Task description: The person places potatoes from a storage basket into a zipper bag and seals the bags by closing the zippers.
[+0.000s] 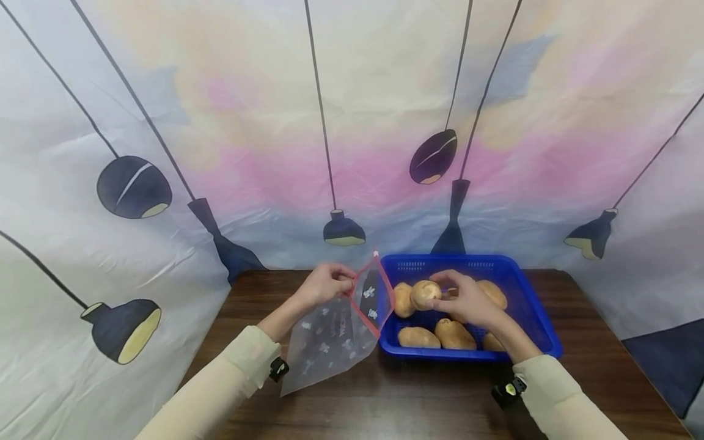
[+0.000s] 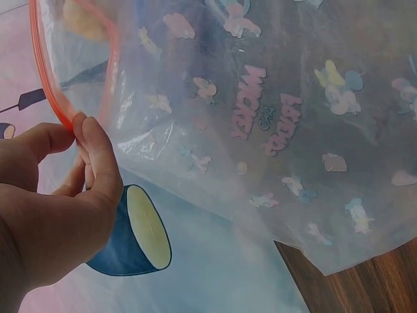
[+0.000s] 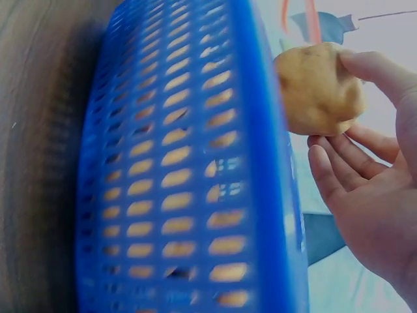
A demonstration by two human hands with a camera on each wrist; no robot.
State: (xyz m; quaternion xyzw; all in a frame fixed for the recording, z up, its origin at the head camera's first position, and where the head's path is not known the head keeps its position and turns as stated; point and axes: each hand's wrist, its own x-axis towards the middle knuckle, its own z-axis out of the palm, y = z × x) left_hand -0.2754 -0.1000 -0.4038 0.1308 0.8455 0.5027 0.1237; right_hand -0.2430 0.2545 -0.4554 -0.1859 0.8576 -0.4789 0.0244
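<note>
My left hand (image 1: 329,283) pinches the red rim of a clear zip bag (image 1: 332,336) printed with small cartoon figures. In the left wrist view, thumb and fingertips of the left hand (image 2: 71,189) meet on that rim, and the printed bag (image 2: 260,130) hangs to the right. The bag's mouth gapes toward the basket. A potato (image 1: 426,295) is held between thumb and fingers of my right hand (image 1: 467,299), over the blue basket's left part. The right wrist view shows this potato (image 3: 319,88) above the basket's rim, gripped by the right hand (image 3: 371,163).
The blue plastic basket (image 1: 528,287) has slotted walls and stands on a dark wooden table (image 1: 440,397). Several more potatoes, including one at the front (image 1: 454,334), lie in it. Behind the table hangs a cloth backdrop (image 1: 264,153) printed with lamps.
</note>
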